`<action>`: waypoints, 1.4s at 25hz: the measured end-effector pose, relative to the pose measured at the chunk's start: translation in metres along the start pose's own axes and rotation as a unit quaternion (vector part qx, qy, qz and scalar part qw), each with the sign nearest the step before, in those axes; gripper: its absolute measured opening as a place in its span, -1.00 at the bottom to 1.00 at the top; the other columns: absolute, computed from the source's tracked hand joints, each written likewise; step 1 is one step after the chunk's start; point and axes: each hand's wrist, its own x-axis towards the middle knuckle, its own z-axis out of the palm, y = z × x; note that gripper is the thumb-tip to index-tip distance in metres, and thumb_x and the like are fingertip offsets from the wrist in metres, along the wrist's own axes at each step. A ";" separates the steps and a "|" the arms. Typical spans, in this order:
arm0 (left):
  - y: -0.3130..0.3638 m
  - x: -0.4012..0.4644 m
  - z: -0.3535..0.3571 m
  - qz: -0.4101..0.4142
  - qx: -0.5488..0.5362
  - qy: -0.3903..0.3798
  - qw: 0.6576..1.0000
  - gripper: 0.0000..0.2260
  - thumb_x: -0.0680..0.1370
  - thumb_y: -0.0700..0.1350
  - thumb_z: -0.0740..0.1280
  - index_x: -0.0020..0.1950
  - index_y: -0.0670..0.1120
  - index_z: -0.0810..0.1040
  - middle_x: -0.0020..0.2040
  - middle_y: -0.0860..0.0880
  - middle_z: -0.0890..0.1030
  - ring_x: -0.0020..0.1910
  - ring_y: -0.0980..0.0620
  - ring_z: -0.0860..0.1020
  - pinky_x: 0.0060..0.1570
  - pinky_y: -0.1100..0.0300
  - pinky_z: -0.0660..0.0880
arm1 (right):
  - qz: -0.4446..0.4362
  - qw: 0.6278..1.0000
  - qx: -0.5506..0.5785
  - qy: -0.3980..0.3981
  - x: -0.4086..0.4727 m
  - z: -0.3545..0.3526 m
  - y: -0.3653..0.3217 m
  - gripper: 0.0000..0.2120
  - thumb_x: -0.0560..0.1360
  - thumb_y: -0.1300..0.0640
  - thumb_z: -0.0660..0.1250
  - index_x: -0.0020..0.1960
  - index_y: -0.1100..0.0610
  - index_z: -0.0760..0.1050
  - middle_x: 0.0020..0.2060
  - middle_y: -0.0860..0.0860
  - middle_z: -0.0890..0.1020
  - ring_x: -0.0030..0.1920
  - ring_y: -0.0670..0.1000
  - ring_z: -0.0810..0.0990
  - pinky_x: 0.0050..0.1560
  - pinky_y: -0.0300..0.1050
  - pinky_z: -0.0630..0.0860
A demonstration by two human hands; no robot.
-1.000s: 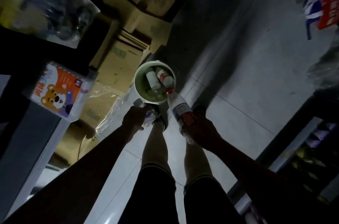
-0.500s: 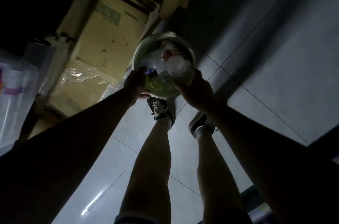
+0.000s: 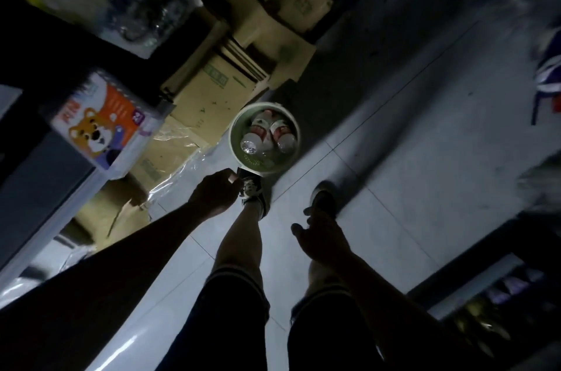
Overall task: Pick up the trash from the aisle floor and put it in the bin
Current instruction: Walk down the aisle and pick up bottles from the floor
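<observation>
Now both hands (image 3: 212,194) (image 3: 321,237) hang empty near the bin (image 3: 235,140) (bottles (image 3: 267,137) inside), boxes (image 3: 197,97) crowding its left.

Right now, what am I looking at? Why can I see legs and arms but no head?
The camera sits on a person's head and looks down, so you see their own body from above. The left hand is curled into a loose fist, and the right hand has its fingers spread; neither seems to hold anything. Ahead of their shoes stands a round bin on the tiled floor. Inside it lie plastic bottles with red labels. Beside the bin are flattened cardboard boxes, and a packet with a cartoon bear sits on a shelf.
</observation>
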 end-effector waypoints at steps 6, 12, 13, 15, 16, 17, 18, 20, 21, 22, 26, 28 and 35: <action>0.010 -0.151 0.008 0.021 0.000 0.047 0.999 -0.75 0.60 0.18 0.20 0.15 0.11 0.56 0.18 -0.01 0.66 0.14 -0.09 0.60 0.12 0.03 0.51 | -0.117 0.989 -0.086 0.019 -0.098 -0.061 0.000 -0.47 0.50 -0.14 0.29 0.39 0.09 0.41 0.27 0.12 0.54 0.15 0.07 0.58 0.13 0.00 0.52; -0.011 -0.289 0.052 0.027 -0.058 0.129 0.990 -0.80 0.56 0.16 0.26 0.10 0.12 0.55 0.06 0.00 0.68 0.04 -0.09 0.65 0.06 -0.03 0.58 | -0.196 0.955 -0.222 0.033 -0.178 -0.096 0.019 -0.57 0.53 -0.09 0.32 0.30 0.12 0.50 0.21 0.10 0.60 0.25 0.11 0.56 0.21 -0.04 0.47; -0.018 -0.308 0.063 0.017 -0.089 0.146 0.985 -0.81 0.52 0.21 0.25 0.02 0.16 0.53 -0.01 0.03 0.68 -0.03 -0.06 0.66 0.01 0.00 0.60 | -0.204 0.947 -0.245 0.033 -0.186 -0.099 0.022 -0.59 0.54 -0.08 0.32 0.29 0.13 0.51 0.21 0.10 0.60 0.26 0.12 0.56 0.22 -0.04 0.47; -0.034 -0.344 0.089 0.007 -0.141 0.184 0.973 -0.80 0.49 0.24 0.26 -0.05 0.15 0.51 -0.13 0.04 0.68 -0.13 -0.02 0.67 -0.08 0.03 0.62 | -0.220 0.931 -0.289 0.028 -0.203 -0.098 0.024 -0.59 0.57 -0.07 0.30 0.32 0.14 0.50 0.25 0.12 0.58 0.28 0.13 0.54 0.25 -0.06 0.44; -0.041 -0.357 0.103 -0.001 -0.158 0.193 0.968 -0.83 0.52 0.19 0.31 -0.03 0.12 0.53 -0.14 0.03 0.69 -0.14 -0.03 0.67 -0.08 0.03 0.62 | -0.226 0.923 -0.310 0.027 -0.210 -0.096 0.025 -0.58 0.58 -0.07 0.29 0.34 0.14 0.49 0.26 0.13 0.58 0.28 0.13 0.53 0.26 -0.06 0.43; -0.048 -0.371 0.116 -0.012 -0.178 0.201 0.963 -0.85 0.55 0.13 0.34 0.00 0.09 0.55 -0.13 0.02 0.70 -0.11 -0.06 0.67 -0.06 0.02 0.61 | -0.233 0.914 -0.330 0.026 -0.219 -0.093 0.024 -0.58 0.58 -0.07 0.28 0.34 0.14 0.49 0.26 0.13 0.58 0.28 0.13 0.54 0.26 -0.05 0.44; -0.056 -0.383 0.129 -0.031 -0.194 0.205 0.959 -0.85 0.56 0.11 0.34 0.04 0.07 0.57 -0.11 0.02 0.70 -0.08 -0.07 0.67 -0.03 0.02 0.60 | -0.246 0.905 -0.347 0.029 -0.227 -0.088 0.023 -0.59 0.58 -0.07 0.28 0.33 0.14 0.50 0.24 0.13 0.59 0.26 0.14 0.55 0.24 -0.04 0.45; -0.074 -0.409 0.160 -0.067 -0.219 0.221 0.948 -0.81 0.57 0.13 0.33 0.11 0.08 0.56 -0.07 0.06 0.70 -0.04 -0.05 0.66 0.01 0.05 0.59 | -0.283 0.879 -0.383 0.030 -0.242 -0.073 0.020 -0.64 0.56 -0.05 0.31 0.26 0.13 0.53 0.19 0.11 0.62 0.23 0.14 0.58 0.20 -0.05 0.47; -0.083 -0.419 0.176 -0.079 -0.231 0.232 0.942 -0.79 0.57 0.13 0.32 0.13 0.08 0.56 -0.06 0.08 0.70 -0.02 -0.04 0.66 0.01 0.06 0.58 | -0.299 0.865 -0.402 0.027 -0.249 -0.065 0.017 -0.66 0.55 -0.05 0.32 0.23 0.11 0.54 0.18 0.09 0.64 0.22 0.14 0.59 0.18 -0.06 0.47; -0.091 -0.431 0.193 -0.089 -0.250 0.244 0.933 -0.77 0.58 0.13 0.31 0.16 0.07 0.56 -0.04 0.09 0.70 -0.01 -0.04 0.66 0.01 0.06 0.58 | -0.310 0.850 -0.425 0.018 -0.257 -0.056 0.013 -0.68 0.55 -0.05 0.32 0.23 0.09 0.54 0.17 0.06 0.64 0.22 0.12 0.59 0.18 -0.08 0.47; -0.117 -0.485 0.267 -0.154 -0.316 0.272 0.896 -0.69 0.60 0.17 0.25 0.25 0.05 0.54 0.08 0.04 0.69 0.07 -0.06 0.64 0.04 0.06 0.57 | -0.354 0.775 -0.524 -0.017 -0.292 -0.008 0.003 -0.64 0.55 -0.07 0.30 0.29 0.04 0.52 0.23 0.00 0.62 0.24 0.05 0.59 0.23 -0.08 0.47; -0.124 -0.512 0.307 -0.187 -0.351 0.274 0.876 -0.66 0.60 0.18 0.21 0.28 0.05 0.52 0.14 0.03 0.67 0.11 -0.08 0.62 0.04 0.06 0.55 | -0.379 0.726 -0.572 -0.041 -0.311 0.016 0.003 -0.65 0.56 -0.05 0.31 0.30 0.04 0.51 0.22 0.01 0.62 0.24 0.05 0.58 0.23 -0.07 0.46; -0.124 -0.586 0.440 -0.282 -0.480 0.278 0.783 -0.64 0.60 0.18 0.18 0.30 0.04 0.51 0.18 0.02 0.65 0.12 -0.06 0.60 0.05 0.07 0.52 | -0.459 0.572 -0.672 -0.104 -0.369 0.114 0.017 -0.65 0.56 -0.03 0.32 0.30 0.04 0.53 0.16 0.01 0.61 0.17 0.03 0.59 0.19 -0.07 0.48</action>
